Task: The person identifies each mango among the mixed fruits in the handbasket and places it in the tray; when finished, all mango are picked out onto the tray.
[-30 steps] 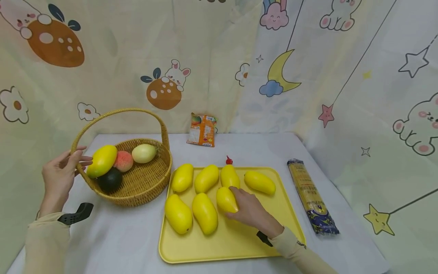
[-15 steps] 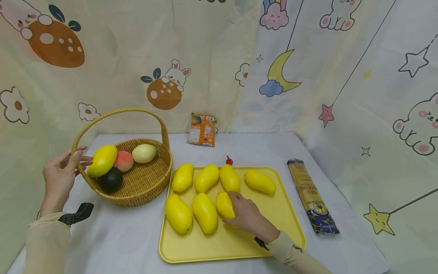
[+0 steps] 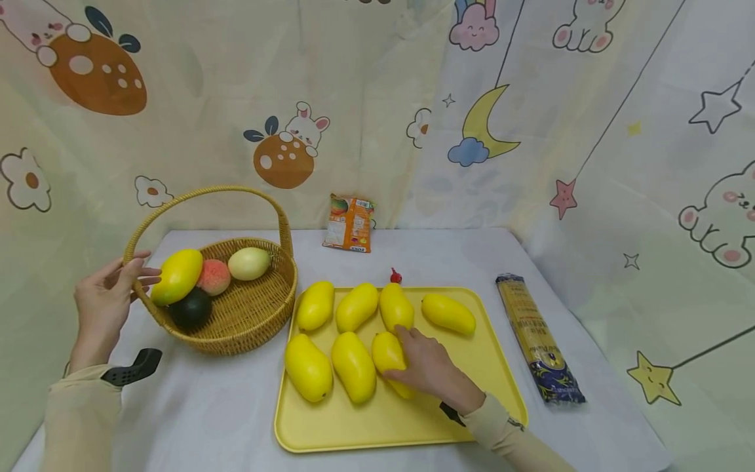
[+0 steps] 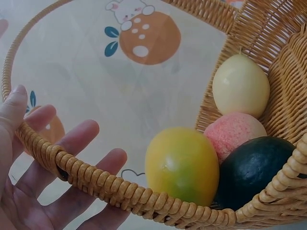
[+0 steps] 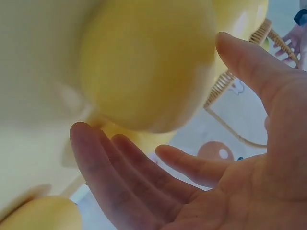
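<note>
In the head view, a yellow tray (image 3: 466, 406) carries several yellow mangoes in two rows. My right hand (image 3: 429, 367) is at the right end of the front row, beside a mango (image 3: 387, 352) lying on the tray. The right wrist view shows its thumb and fingers spread around that mango (image 5: 148, 67), not closed on it. My left hand (image 3: 101, 305) holds the wicker basket (image 3: 253, 328) where handle and rim meet, thumb on one side and fingers behind. Inside the basket are a yellow-green mango (image 4: 182, 165), a peach (image 4: 235, 134), a dark green avocado (image 4: 256, 167) and a pale cream-coloured fruit (image 4: 241, 86).
A pasta packet (image 3: 539, 341) lies right of the tray. Behind stands an orange snack bag (image 3: 349, 224) against the printed curtain (image 3: 366, 98). A small red object (image 3: 395, 276) sits just beyond the tray's back edge. White cloth (image 3: 194, 406) covers the table.
My right hand has brought the mango down onto the tray at the front row's right end and loosened its fingers from it. The left hand and basket have stayed put.
</note>
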A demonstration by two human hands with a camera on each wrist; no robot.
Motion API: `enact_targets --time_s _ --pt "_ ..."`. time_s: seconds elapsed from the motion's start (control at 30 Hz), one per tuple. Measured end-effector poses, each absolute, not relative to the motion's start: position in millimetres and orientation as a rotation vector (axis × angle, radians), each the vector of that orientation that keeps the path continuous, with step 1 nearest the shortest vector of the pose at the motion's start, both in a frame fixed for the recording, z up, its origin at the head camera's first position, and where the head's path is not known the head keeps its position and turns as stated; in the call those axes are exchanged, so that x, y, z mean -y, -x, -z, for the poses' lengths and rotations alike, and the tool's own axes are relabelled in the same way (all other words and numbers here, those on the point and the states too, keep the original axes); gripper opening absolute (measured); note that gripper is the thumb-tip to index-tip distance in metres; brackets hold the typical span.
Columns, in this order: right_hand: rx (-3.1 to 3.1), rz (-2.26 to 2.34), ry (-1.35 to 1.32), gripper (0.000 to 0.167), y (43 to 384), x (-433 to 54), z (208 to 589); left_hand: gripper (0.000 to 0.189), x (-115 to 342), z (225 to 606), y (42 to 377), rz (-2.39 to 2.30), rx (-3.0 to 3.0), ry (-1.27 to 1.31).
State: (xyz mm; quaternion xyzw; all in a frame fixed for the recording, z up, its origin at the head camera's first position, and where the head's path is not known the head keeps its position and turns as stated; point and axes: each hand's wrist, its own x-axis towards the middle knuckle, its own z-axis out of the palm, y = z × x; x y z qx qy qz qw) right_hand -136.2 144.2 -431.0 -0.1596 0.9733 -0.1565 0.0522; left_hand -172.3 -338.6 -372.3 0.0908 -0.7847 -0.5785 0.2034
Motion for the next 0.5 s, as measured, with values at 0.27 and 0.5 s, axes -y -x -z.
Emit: enact_targets --time_s 0.27,0.5 --pt "-2.981 0.503 0.544 0.073 147.1 -131.8 411.2 0.043 338.4 372.9 171.6 1.602 2.182 -0.237" --pt "-2.961 0.508 0.615 0.068 164.2 -108.5 390.4 0.043 336.7 372.3 171.6 1.571 2.193 -0.251"
